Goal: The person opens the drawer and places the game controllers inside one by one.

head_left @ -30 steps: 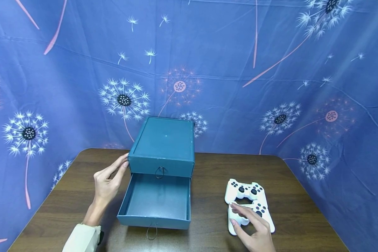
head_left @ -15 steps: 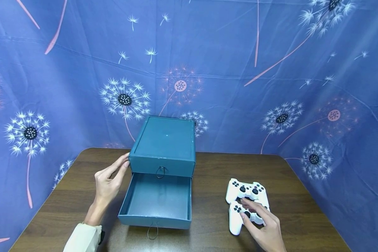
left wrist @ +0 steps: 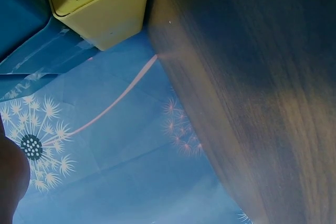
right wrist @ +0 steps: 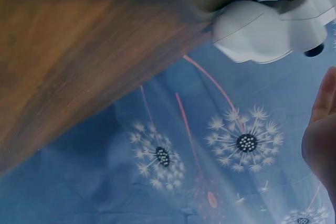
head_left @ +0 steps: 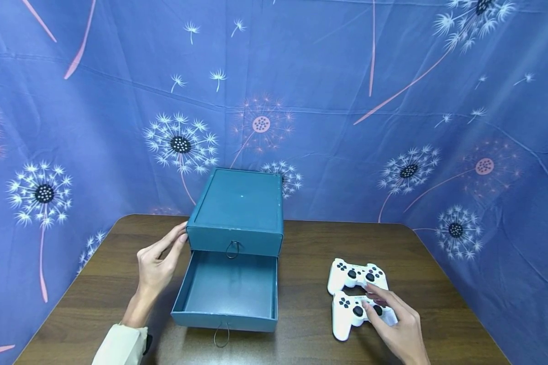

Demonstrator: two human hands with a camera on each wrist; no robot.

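A teal two-drawer box (head_left: 239,200) stands mid-table, its bottom drawer (head_left: 228,291) pulled out with a bare floor and a wire ring hanging at the front. My left hand (head_left: 155,266) touches the upper drawer unit's left side with its extended fingertips. To the right lie two white game controllers, the far one (head_left: 338,276) behind the near one (head_left: 342,319). Over the right half of the near controller is my right hand (head_left: 399,327), thumb and fingers apart and loosely bent, overlapping its right stick and buttons. In the right wrist view the white controller (right wrist: 252,30) shows at upper right.
The brown wooden table (head_left: 303,268) ends at a blue dandelion-print cloth (head_left: 324,162) hung behind and around it. In the left wrist view, a yellow box-shaped part (left wrist: 110,19) adjoins the teal box.
My right hand has slid rightward over the near controller, uncovering its left grip and left stick. The left hand stays at the box; the drawer and both controllers keep their places.
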